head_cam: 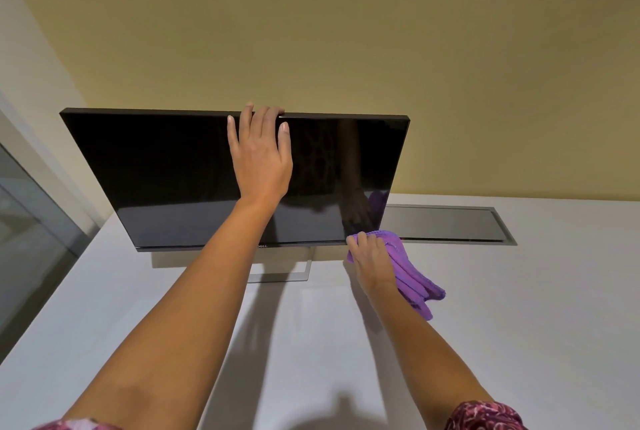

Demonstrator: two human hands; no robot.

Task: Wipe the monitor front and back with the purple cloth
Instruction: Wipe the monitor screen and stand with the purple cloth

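A black flat monitor (pixel 166 173) with a dark, switched-off screen stands on a silver stand (pixel 301 274) on the white desk. My left hand (pixel 259 156) grips its top edge near the middle, fingers hooked over the rim, palm against the screen. My right hand (pixel 370 260) holds the bunched purple cloth (pixel 412 277) at the monitor's lower right corner, against the bottom bezel. Loose folds of the cloth hang to the right of my wrist. The back of the monitor is hidden.
The white desk (pixel 519 308) stretches around the monitor. A long grey cable hatch (pixel 446 225) is set into the desk behind the monitor on the right. A yellow wall rises behind. A glass panel (pixel 27 229) borders the desk on the left.
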